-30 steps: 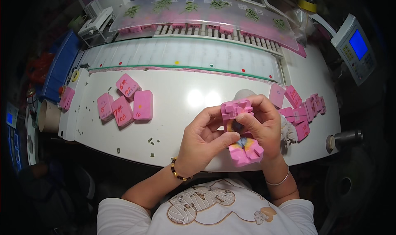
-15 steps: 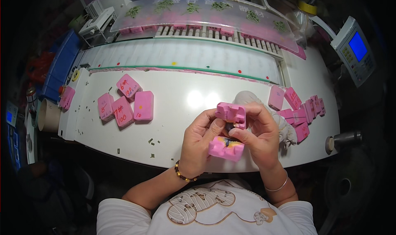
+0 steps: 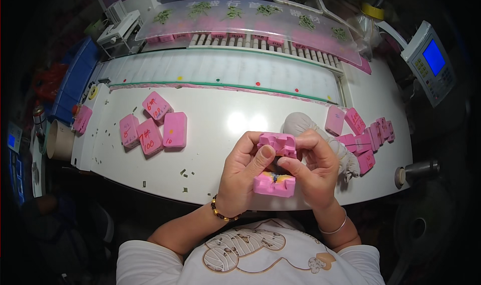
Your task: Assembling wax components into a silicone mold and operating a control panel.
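Observation:
Over the front of the white table, both hands hold a pink rubber mold [image 3: 273, 186] bent open. Its lower part has yellow and dark patches on the inner face, and its notched upper part [image 3: 278, 144] faces me. My left hand [image 3: 239, 177] closes on the mold's left side, thumb laid across the upper part. On the other side my right hand [image 3: 318, 172] grips it, its thumb tip near the gap between the parts. Something dark shows in that gap, too small to make out. Behind my right hand lies a rounded grey cloth bag [image 3: 299, 120].
Several pink mold blocks [image 3: 175, 129] lie at left, more pink blocks [image 3: 359, 142] at right. Green scraps [image 3: 185, 190] dot the table [image 3: 215, 109]. Beyond runs a white conveyor belt [image 3: 210, 67]; a clear sheet [image 3: 250, 17] above bears green clusters. A control panel [image 3: 431, 62] stands right.
The mold's upper part has tipped and moved slightly down and left in my hands. The coloured dots along the conveyor belt have shifted left.

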The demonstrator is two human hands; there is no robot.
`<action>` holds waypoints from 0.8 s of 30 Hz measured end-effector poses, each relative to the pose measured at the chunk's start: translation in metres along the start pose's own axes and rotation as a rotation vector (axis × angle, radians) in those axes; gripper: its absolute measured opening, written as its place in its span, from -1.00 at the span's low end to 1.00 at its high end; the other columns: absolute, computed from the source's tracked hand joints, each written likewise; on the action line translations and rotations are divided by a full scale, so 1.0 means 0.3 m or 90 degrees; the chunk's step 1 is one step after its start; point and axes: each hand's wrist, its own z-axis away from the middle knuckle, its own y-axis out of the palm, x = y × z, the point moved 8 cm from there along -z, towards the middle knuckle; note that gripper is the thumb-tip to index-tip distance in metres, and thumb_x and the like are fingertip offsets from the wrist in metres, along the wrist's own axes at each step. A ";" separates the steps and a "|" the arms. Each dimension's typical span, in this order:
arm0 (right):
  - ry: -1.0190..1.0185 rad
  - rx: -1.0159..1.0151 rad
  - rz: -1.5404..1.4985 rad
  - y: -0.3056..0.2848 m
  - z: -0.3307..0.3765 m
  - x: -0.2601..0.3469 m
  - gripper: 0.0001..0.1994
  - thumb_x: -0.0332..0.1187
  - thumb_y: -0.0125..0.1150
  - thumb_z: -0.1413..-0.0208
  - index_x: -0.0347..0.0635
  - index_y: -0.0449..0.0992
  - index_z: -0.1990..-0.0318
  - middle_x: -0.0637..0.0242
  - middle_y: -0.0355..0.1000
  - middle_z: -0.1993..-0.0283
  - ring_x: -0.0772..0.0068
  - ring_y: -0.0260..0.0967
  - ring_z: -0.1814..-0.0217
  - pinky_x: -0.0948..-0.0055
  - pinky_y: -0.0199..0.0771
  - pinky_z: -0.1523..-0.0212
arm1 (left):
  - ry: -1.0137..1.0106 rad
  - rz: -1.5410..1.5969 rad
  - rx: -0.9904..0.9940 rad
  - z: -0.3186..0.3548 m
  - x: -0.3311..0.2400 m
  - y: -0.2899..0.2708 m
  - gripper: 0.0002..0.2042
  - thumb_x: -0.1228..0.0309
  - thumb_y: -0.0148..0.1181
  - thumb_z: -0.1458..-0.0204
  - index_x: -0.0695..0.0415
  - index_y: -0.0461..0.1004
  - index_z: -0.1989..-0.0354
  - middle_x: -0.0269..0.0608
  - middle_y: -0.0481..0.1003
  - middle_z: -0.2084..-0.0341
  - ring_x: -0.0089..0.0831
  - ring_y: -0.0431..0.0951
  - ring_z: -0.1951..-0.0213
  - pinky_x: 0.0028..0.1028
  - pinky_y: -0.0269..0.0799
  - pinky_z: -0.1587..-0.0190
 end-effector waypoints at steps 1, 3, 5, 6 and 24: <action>-0.012 -0.016 0.017 -0.002 0.003 0.003 -0.78 -0.55 0.39 0.00 -0.27 0.50 0.20 0.46 0.40 0.31 0.71 0.25 0.33 0.66 0.23 0.33 | 0.011 -0.002 0.005 -0.004 -0.006 0.003 -0.73 0.42 0.09 -0.25 0.28 0.31 -0.03 -0.20 0.48 0.14 -0.55 0.51 0.09 -0.52 0.49 0.03; -0.024 -0.033 0.035 0.000 0.005 0.007 -0.79 -0.55 0.37 -0.03 -0.28 0.49 0.18 0.45 0.39 0.30 0.70 0.26 0.32 0.66 0.26 0.31 | 0.021 -0.004 0.010 -0.012 -0.011 0.016 -0.72 0.47 0.09 -0.24 0.30 0.29 -0.07 -0.19 0.48 0.13 -0.53 0.51 0.09 -0.51 0.49 0.02; 0.050 -0.121 -0.038 -0.028 0.005 -0.022 -0.80 -0.54 0.29 -0.11 -0.29 0.45 0.13 0.41 0.41 0.24 0.66 0.33 0.25 0.65 0.36 0.20 | 0.062 -0.120 -0.014 -0.016 -0.034 0.033 -0.63 0.62 0.09 -0.18 0.35 0.26 -0.16 -0.10 0.48 0.06 -0.47 0.53 0.04 -0.48 0.48 -0.06; 0.049 -0.120 -0.039 -0.026 -0.001 -0.015 -0.80 -0.54 0.29 -0.11 -0.29 0.45 0.13 0.41 0.41 0.24 0.66 0.33 0.25 0.65 0.36 0.20 | 0.063 -0.121 -0.014 -0.019 -0.035 0.029 -0.63 0.62 0.09 -0.18 0.35 0.26 -0.16 -0.10 0.48 0.06 -0.47 0.53 0.04 -0.48 0.48 -0.06; 0.216 -0.007 -0.169 -0.003 0.011 -0.095 -0.75 -0.63 0.23 -0.10 -0.29 0.42 0.06 0.36 0.46 0.17 0.61 0.43 0.12 0.56 0.47 0.05 | 0.105 -0.297 -0.042 -0.020 -0.096 -0.005 -0.68 0.67 0.05 -0.18 0.40 0.33 -0.12 -0.04 0.51 0.05 -0.46 0.54 0.02 -0.52 0.52 -0.03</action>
